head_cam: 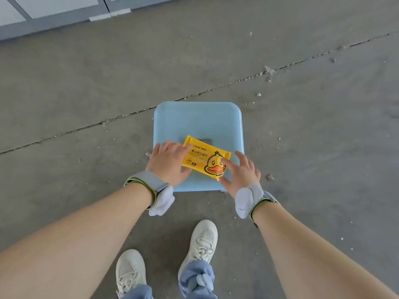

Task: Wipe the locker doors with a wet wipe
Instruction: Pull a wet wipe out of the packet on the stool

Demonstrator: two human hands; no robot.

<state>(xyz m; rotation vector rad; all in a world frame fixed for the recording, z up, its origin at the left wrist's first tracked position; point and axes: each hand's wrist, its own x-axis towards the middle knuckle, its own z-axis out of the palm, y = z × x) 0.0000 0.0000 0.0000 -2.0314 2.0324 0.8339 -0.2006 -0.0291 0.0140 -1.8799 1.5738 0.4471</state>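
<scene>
A yellow wet-wipe pack [206, 158] with a cartoon duck lies on a light blue plastic stool [198, 124]. My left hand [168, 162] rests on the pack's left end, its fingers spread over the top edge and its thumb at the lower corner. On the other side my right hand [241, 172] touches the right end, with the forefinger on the duck print and the thumb under the lower right corner. The grey locker doors [54, 7] show only as a strip at the top left, far from both hands.
Grey concrete floor [86, 83] surrounds the stool, crossed by a diagonal crack [216, 88] and scattered with small debris. My two white sneakers [203, 240] stand just in front of the stool's near edge. Both wrists wear grey bands.
</scene>
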